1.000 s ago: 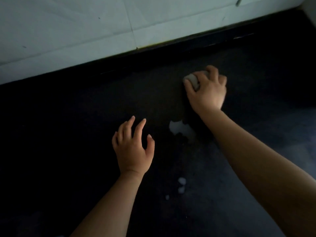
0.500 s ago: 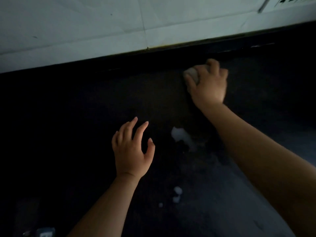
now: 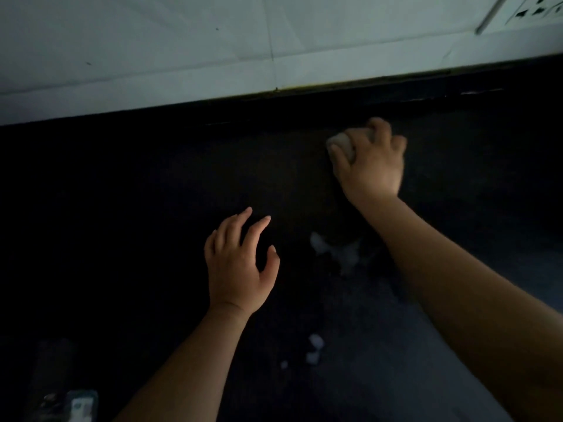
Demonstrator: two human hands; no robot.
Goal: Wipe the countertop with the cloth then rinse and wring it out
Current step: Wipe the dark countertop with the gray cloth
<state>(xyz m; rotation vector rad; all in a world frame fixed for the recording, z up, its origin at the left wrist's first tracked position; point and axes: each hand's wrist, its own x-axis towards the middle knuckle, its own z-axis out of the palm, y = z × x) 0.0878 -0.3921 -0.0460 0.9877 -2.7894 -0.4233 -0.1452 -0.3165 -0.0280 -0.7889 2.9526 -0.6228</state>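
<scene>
Where the dark countertop [image 3: 137,193] meets the tiled wall [image 3: 182,41], a small pale cloth [image 3: 340,144] is bunched up and gripped by the right hand [image 3: 370,167], at the far side of the surface, right of centre. Most of the cloth is covered by the hand; only a rounded lump is seen at the thumb side. Fingers are curled over it from above, the thumb is laid along its near edge, and it is held down against the countertop. The hand is slightly blurred. The right forearm [image 3: 457,284] is stretched in from the lower right.

The left hand [image 3: 239,269] is held nearer, left of the right hand and well apart from the cloth. Nothing is held by it; fingers are spread and loosely bent, thumb out to the side, palm down. Whether the fingertips are touching the surface cannot be told, too dark.

Between the two hands a pale shiny patch [image 3: 330,249] is seen on the countertop, just beside the right forearm. A few smaller pale spots [image 3: 315,342] are scattered nearer, between the forearms. Water or foam, cannot be told.

The wall is pale, with a dark strip [image 3: 304,99] along its base. At the top right a white socket plate [image 3: 536,10] and a thin white conduit [image 3: 490,18] are mounted on it. At the bottom left a small blurry object [image 3: 80,403] is lying, not identifiable.
</scene>
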